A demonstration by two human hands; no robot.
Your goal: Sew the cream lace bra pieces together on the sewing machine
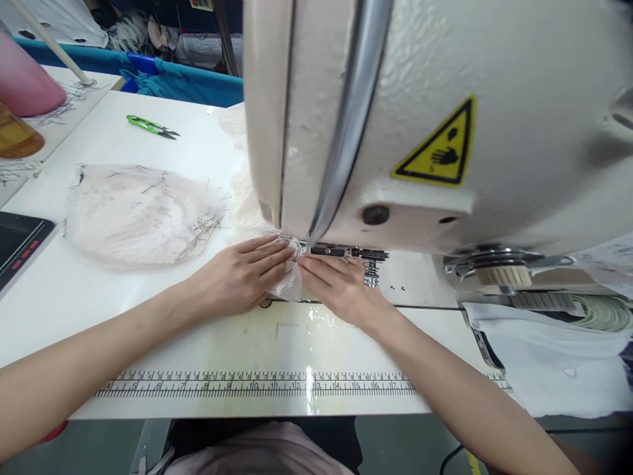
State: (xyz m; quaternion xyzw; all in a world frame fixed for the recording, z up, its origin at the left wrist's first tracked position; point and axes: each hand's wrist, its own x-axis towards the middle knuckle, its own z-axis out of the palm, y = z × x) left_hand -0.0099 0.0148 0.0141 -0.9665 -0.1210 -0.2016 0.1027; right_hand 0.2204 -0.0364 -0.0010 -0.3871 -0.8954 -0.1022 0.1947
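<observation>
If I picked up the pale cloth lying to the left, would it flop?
Probably: the cloth looks thin and wrinkled. It's likely light too, as it seems sheer. Its stray dark threads might snag or dangle.

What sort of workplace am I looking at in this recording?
Probably a sewing workshop: a large sewing machine stands over the worktop, while green thread snips and a sheer fabric piece lie to its left.
</observation>
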